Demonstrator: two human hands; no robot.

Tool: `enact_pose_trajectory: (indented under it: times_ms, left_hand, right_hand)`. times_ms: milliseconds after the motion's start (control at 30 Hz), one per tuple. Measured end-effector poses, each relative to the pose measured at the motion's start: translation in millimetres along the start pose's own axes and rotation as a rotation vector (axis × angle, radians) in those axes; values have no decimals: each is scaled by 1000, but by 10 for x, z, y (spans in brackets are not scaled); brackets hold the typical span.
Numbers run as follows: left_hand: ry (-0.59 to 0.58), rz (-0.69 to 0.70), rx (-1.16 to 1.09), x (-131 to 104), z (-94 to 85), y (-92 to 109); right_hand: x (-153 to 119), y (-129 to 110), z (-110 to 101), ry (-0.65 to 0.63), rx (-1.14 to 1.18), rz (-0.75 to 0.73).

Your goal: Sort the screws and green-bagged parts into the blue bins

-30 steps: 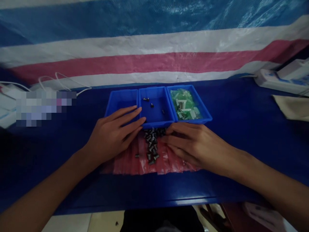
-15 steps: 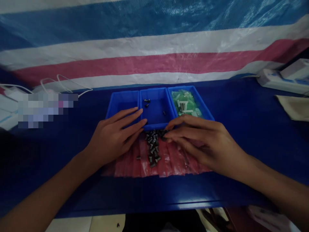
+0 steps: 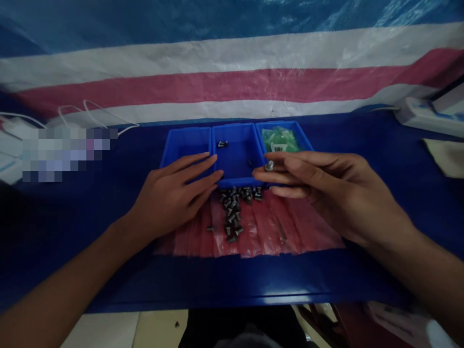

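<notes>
My right hand (image 3: pixel 319 186) is raised at the front of the right tray, its fingers closed around a small shiny screw (image 3: pixel 268 166). Fingers stretched out, my left hand (image 3: pixel 177 191) rests over the front of the left tray (image 3: pixel 184 145) and the edge of the middle tray (image 3: pixel 237 182). A heap of dark screws (image 3: pixel 232 212) lies in front of the middle tray, on a row of overlapping red plastic bags (image 3: pixel 261 232). A few more screws (image 3: pixel 222 144) sit inside the middle tray.
The right blue tray (image 3: pixel 306 137) holds green plastic bags (image 3: pixel 277 137) and some white pieces. White power strips (image 3: pixel 431 118) stand at the right, near a beige cloth (image 3: pixel 447 154). White cables (image 3: pixel 97 118) lie at the back left. A striped sheet (image 3: pixel 217 87) hangs behind the blue table (image 3: pixel 203 280).
My right hand has lifted from the screw heap, moving up and right and turning, with a screw now showing between its fingers. My left hand has hardly moved. The view has shifted slightly.
</notes>
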State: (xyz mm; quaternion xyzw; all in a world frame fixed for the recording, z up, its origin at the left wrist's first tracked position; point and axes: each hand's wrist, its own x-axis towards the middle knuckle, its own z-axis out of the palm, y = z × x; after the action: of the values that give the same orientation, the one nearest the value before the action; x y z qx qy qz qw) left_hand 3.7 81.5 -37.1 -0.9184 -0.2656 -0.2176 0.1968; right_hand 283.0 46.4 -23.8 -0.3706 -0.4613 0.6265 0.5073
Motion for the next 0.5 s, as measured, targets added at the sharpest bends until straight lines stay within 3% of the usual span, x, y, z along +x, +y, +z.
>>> enact_pose_trajectory:
  times_ms: [100, 300, 400, 500]
  left_hand:
    - [-1, 6, 10, -1, 3, -2]
    - [15, 23, 21, 6, 3, 1]
    - [19, 20, 5, 6, 1, 4]
    - [17, -3, -15, 4, -6, 9]
  right_hand:
    - [15, -20, -15, 8, -2, 11]
    - [32, -53, -105, -248, 33, 86]
    - [-27, -52, -89, -310, -108, -83]
    - [-103, 21, -20, -420, -540, -393]
